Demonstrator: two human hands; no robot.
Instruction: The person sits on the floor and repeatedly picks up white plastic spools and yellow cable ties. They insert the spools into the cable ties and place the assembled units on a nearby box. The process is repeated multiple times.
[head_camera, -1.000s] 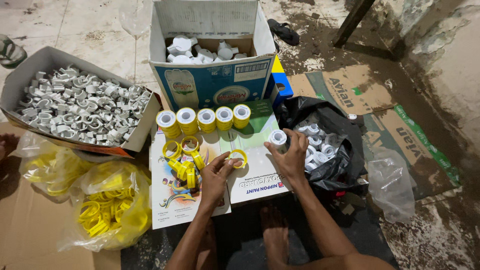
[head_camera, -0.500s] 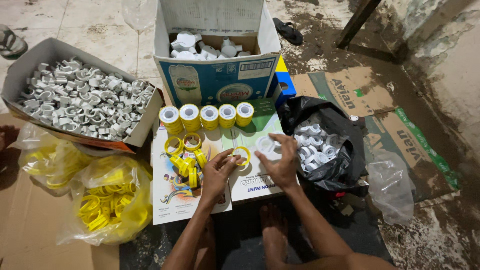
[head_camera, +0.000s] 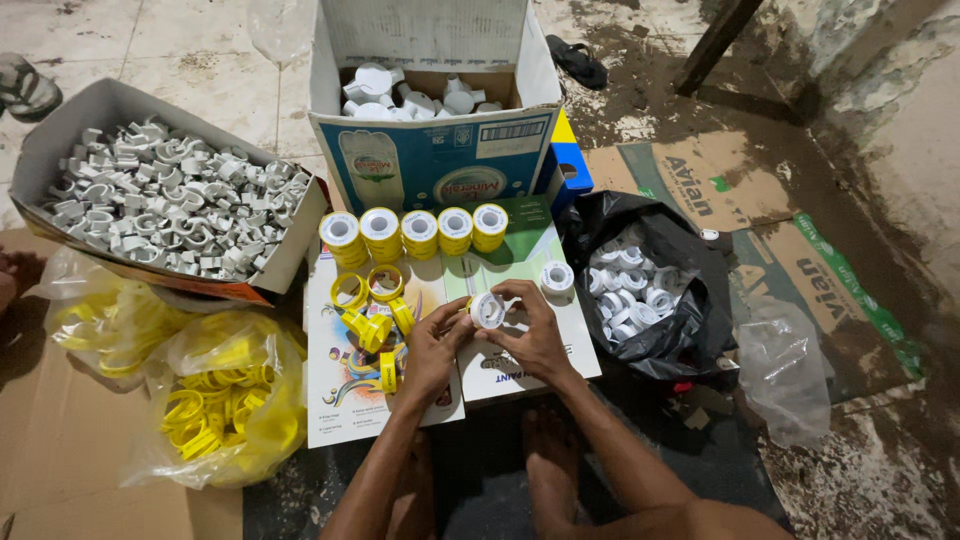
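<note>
Both hands meet over a printed board (head_camera: 520, 375) on the floor. My left hand (head_camera: 436, 343) and my right hand (head_camera: 528, 325) together grip a white tape spool (head_camera: 487, 310), apparently with a yellow ring around it. Another white spool (head_camera: 557, 277) lies on the board just right of my hands. Loose yellow rings (head_camera: 372, 312) lie to the left. A row of several stacks of yellow-ringed spools (head_camera: 418, 230) stands along the board's far edge.
A black bag of white spools (head_camera: 640, 290) is at right. Bags of yellow rings (head_camera: 225, 395) lie at left. A cardboard box of white clips (head_camera: 160, 195) sits far left, and a tall carton of white parts (head_camera: 430, 120) stands behind. My bare foot (head_camera: 545, 450) rests below.
My right hand came back from the black bag with a white spool and joined my left hand, which lifted a yellow ring to it. Another white spool now lies on the board.
</note>
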